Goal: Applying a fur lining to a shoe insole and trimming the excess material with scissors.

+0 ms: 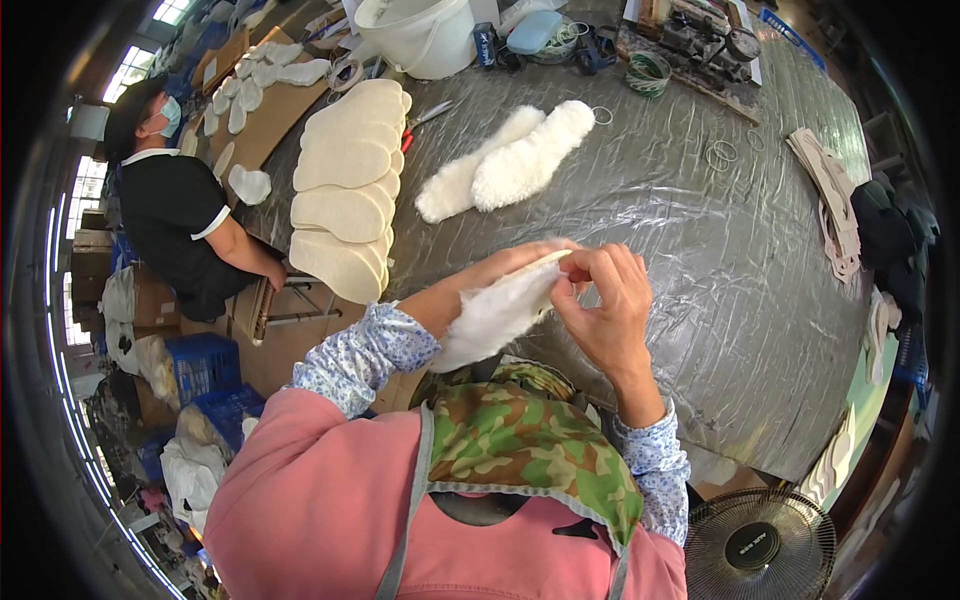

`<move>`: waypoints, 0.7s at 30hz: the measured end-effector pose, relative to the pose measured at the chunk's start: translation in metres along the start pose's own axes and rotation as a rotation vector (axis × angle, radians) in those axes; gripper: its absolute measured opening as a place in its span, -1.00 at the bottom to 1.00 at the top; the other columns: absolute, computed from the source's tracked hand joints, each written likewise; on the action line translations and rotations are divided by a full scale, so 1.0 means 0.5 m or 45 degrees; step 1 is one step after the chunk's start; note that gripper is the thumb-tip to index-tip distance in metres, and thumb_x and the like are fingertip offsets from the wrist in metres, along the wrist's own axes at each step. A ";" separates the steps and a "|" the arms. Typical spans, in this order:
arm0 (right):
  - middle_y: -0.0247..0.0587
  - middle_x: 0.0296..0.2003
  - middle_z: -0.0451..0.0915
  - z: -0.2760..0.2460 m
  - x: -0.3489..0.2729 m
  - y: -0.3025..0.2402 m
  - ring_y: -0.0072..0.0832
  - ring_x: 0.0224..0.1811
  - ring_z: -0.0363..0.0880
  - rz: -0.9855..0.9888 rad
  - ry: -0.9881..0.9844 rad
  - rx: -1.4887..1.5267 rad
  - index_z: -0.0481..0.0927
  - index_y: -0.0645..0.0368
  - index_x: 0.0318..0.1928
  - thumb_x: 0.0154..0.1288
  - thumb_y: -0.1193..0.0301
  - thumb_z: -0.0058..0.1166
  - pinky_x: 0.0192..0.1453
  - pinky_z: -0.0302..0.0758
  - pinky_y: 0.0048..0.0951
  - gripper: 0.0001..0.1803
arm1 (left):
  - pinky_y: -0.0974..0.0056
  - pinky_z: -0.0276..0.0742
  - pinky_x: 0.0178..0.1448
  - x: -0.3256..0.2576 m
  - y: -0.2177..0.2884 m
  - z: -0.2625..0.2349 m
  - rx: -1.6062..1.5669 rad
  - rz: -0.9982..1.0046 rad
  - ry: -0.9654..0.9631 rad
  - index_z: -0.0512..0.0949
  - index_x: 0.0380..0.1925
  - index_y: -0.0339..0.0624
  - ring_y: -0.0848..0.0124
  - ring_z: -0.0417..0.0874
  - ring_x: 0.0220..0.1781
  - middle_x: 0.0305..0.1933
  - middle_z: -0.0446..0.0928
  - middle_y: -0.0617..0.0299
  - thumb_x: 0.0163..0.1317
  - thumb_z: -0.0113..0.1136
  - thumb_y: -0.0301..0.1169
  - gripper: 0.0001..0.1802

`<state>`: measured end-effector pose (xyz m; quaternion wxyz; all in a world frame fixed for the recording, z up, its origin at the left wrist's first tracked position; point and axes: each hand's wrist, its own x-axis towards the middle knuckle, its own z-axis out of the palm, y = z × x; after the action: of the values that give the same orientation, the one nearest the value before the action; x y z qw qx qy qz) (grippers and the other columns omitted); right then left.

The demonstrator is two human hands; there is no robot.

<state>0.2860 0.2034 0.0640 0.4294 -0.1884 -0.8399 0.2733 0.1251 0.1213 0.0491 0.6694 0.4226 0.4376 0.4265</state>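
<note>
Fluffy white piece (500, 315) is held, apparently mid-work, at the table (740, 340)'s near edge, right hand (610, 305) pinching its rim, left hand (505, 263)'s grip too hidden to tell; two fleecy insoles (535, 155) look finished, fanned cream insoles (345, 150) probably remain.

Left hand (522, 258) partly hidden, right hand (612, 302) curled in a pinch, hands close together

a shiny grey table (720, 340) carries overlapping cream insoles (345, 140), two fleecy insoles (535, 155) and a white bucket (435, 42).
</note>
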 end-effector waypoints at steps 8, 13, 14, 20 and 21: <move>-0.34 -0.39 0.48 -0.003 -0.011 0.001 -0.32 -0.32 0.45 0.034 -0.099 0.028 0.54 0.05 -0.39 -0.10 0.54 0.25 -0.24 0.33 -0.31 -0.79 | 0.24 0.14 0.44 -0.012 0.025 0.003 0.072 0.263 -0.049 0.02 0.42 -0.40 0.30 0.24 0.41 0.41 0.18 -0.02 0.40 -0.15 0.11 -0.14; -0.38 -0.33 0.53 0.007 -0.024 -0.001 -0.35 -0.31 0.44 -0.090 -0.128 -0.048 0.52 0.07 -0.38 -0.11 0.53 0.27 -0.21 0.33 -0.33 -0.77 | 0.24 0.29 0.31 0.001 0.021 -0.038 0.272 0.211 0.005 0.31 0.27 -0.39 0.37 0.43 0.22 0.21 0.44 0.02 0.46 -0.15 -0.04 -0.36; -0.38 -0.33 0.53 0.009 -0.029 0.000 -0.35 -0.31 0.44 -0.089 -0.133 -0.046 0.52 0.07 -0.38 -0.11 0.53 0.27 -0.21 0.33 -0.33 -0.77 | 0.24 0.34 0.26 0.003 0.019 -0.047 0.444 0.221 -0.038 0.36 0.23 -0.38 0.39 0.48 0.16 0.17 0.48 0.03 0.48 -0.16 -0.10 -0.43; -0.40 -0.33 0.57 0.018 -0.072 0.003 -0.40 -0.32 0.49 -0.045 -0.173 -0.012 0.52 0.08 -0.39 -0.11 0.54 0.28 -0.19 0.35 -0.36 -0.77 | 0.14 0.46 -0.02 -0.018 0.033 -0.025 1.109 0.322 0.186 0.46 -0.09 -0.30 0.01 0.57 -0.13 -0.15 0.51 0.01 0.42 -0.08 -0.24 -0.68; -0.40 -0.33 0.57 0.021 -0.078 0.002 -0.39 -0.33 0.49 -0.037 -0.178 -0.006 0.52 0.09 -0.39 -0.11 0.54 0.29 -0.21 0.35 -0.36 -0.76 | 0.12 0.45 -0.06 -0.027 0.051 -0.024 1.190 0.147 0.048 0.45 -0.11 -0.28 -0.01 0.56 -0.14 -0.16 0.50 -0.01 0.41 -0.07 -0.25 -0.70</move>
<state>0.2995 0.1795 0.0340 0.3731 -0.1573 -0.8712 0.2777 0.1055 0.1181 0.0727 0.3747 0.6944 0.5705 0.2279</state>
